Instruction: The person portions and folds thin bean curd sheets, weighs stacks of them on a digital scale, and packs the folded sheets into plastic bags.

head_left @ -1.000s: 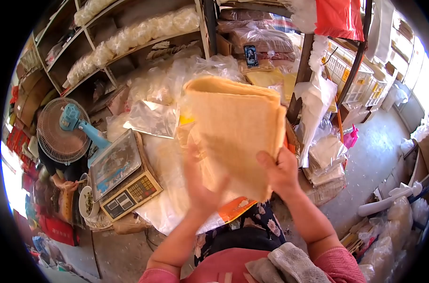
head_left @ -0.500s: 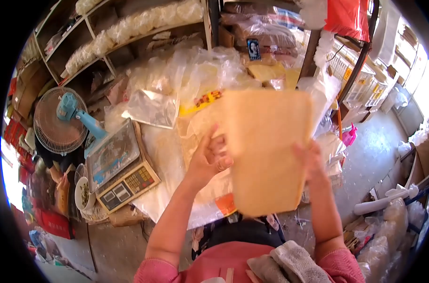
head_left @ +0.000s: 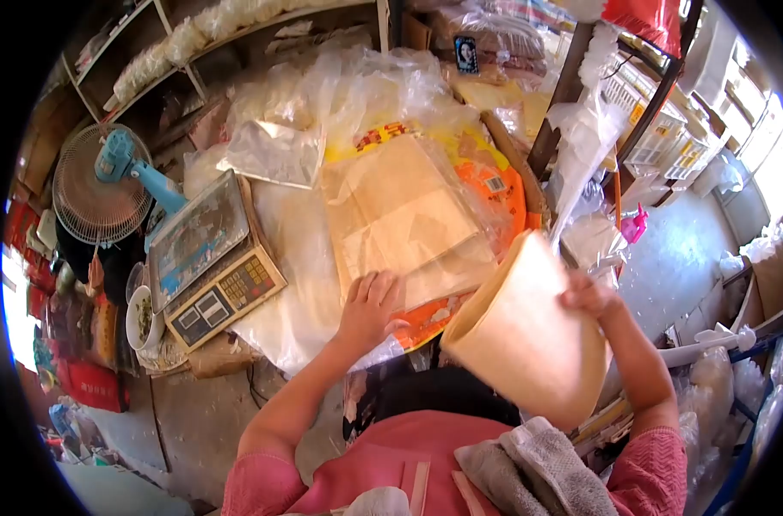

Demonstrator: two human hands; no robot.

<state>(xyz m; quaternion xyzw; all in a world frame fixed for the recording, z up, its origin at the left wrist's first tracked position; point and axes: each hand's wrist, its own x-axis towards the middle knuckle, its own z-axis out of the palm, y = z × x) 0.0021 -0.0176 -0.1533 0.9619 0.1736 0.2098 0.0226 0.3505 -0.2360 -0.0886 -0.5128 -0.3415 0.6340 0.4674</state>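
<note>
My right hand (head_left: 591, 295) grips the upper right edge of a folded tan sheet stack (head_left: 533, 331), which hangs tilted off the table's front right edge, its fold curving open at the left. My left hand (head_left: 373, 308) rests palm down, fingers apart, at the front edge of flat tan sheets (head_left: 400, 206) in clear plastic on the table. Beneath those sheets lies a yellow and orange printed bag (head_left: 495, 185). Left of them is a clear plastic bag (head_left: 275, 153).
A scale (head_left: 224, 297) stands at the left, beside a white bowl (head_left: 144, 318) of greens and a blue fan (head_left: 116, 159). A phone (head_left: 465, 54) stands at the back. Crates (head_left: 637, 129) and a dark post are at the right. Someone's hand (head_left: 95, 273) shows behind the fan.
The folded stack has moved right and down in my right hand, uncovering the sheets on the table. My left hand has come down onto their front edge.
</note>
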